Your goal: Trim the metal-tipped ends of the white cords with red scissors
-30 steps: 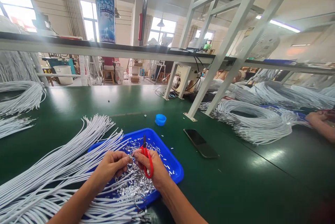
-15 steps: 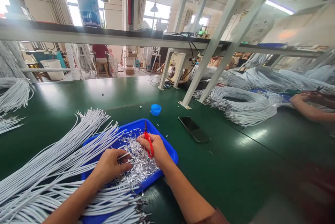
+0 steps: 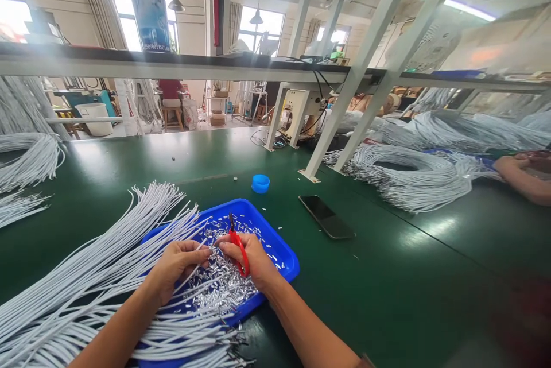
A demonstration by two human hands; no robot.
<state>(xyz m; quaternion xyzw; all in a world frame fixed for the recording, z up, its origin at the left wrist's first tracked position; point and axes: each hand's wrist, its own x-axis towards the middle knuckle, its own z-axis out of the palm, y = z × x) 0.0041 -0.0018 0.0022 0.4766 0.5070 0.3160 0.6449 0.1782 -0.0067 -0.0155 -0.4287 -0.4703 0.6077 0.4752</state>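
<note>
My left hand (image 3: 183, 267) is closed, thumb and fingers pinched on the end of a white cable over the tray. Close beside it, my right hand (image 3: 252, 259) has red-handled scissors (image 3: 241, 253) hooked in it, blades pointing up and away. Its thumb and forefinger pinch together near the cable end; whether a small metal piece is between them is too small to tell. Beneath both hands sits a blue tray (image 3: 289, 262) with many small silvery metal pieces (image 3: 228, 287). Bundles of white cables (image 3: 107, 247) lie across the tray's left side and front.
A blue cap (image 3: 260, 184) and a black phone (image 3: 326, 217) lie beyond the tray on the green table (image 3: 387, 299). Shelf legs (image 3: 344, 98) stand behind them. Coiled white cables (image 3: 413, 175) rest at right, near another person's hands (image 3: 523, 173). A blue can (image 3: 147, 3) stands on the shelf.
My left hand has closed from a looser grip and come up towards the right hand. My right hand has shifted slightly left and down with the scissors. The whole view has shifted a little.
</note>
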